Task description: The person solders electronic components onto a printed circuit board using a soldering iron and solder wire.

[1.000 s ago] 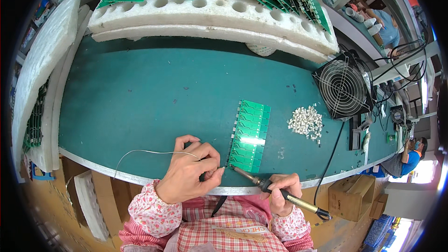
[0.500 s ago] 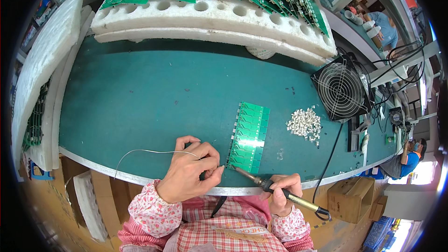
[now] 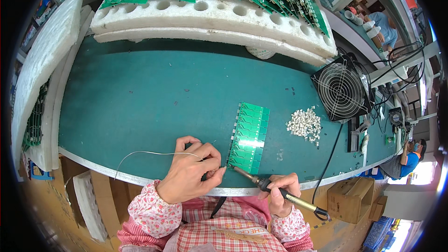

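A green circuit board panel (image 3: pixel 249 135) lies on the teal mat, with a row of small metal-ended parts along its left edge. My left hand (image 3: pixel 193 170) is closed on a thin solder wire (image 3: pixel 144 152), which loops out to the left over the bench edge. Its fingertips are beside the panel's near left corner. In my right hand (image 3: pixel 283 193) is a soldering iron (image 3: pixel 266 185), gripped like a pen. The iron's tip points at that same corner, close to the left fingertips; whether it touches is too small to tell.
Right of the panel lies a pile of small white connectors (image 3: pixel 304 124). Behind it stands a black fan (image 3: pixel 342 87), with the iron's cord (image 3: pixel 329 163) running nearby. White foam blocks (image 3: pixel 210 21) carry stacked green boards at the back. More foam (image 3: pixel 51 65) stands at left.
Both hands stay almost in place. The iron's tip and the left fingertips have shifted very slightly at the panel's near left corner.
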{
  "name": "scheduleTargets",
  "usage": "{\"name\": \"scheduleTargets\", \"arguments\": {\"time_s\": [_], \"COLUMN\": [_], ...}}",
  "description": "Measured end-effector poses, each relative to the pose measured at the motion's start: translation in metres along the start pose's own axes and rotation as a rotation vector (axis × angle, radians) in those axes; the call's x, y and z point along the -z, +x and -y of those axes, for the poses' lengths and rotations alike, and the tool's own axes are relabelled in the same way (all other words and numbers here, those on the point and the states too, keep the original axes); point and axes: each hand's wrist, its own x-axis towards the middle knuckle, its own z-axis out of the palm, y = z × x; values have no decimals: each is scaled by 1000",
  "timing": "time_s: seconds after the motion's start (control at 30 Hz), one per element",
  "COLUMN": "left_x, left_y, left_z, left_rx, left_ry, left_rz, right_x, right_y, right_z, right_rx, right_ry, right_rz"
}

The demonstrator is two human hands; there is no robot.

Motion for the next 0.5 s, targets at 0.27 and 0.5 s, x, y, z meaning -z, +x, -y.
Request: {"name": "scheduleTargets", "arguments": {"time_s": [0.27,0.5], "left_x": [-1,-1], "left_y": [0,-1], "left_z": [1,1], "left_rx": [-7,2], "left_ry": [15,-2], "left_rz": [-8,-16], "right_x": [1,1], "right_y": [0,2], "right_z": [-3,-1], "right_rx": [22,83], "right_ry": [-10,-40], "right_rz": [7,14]}}
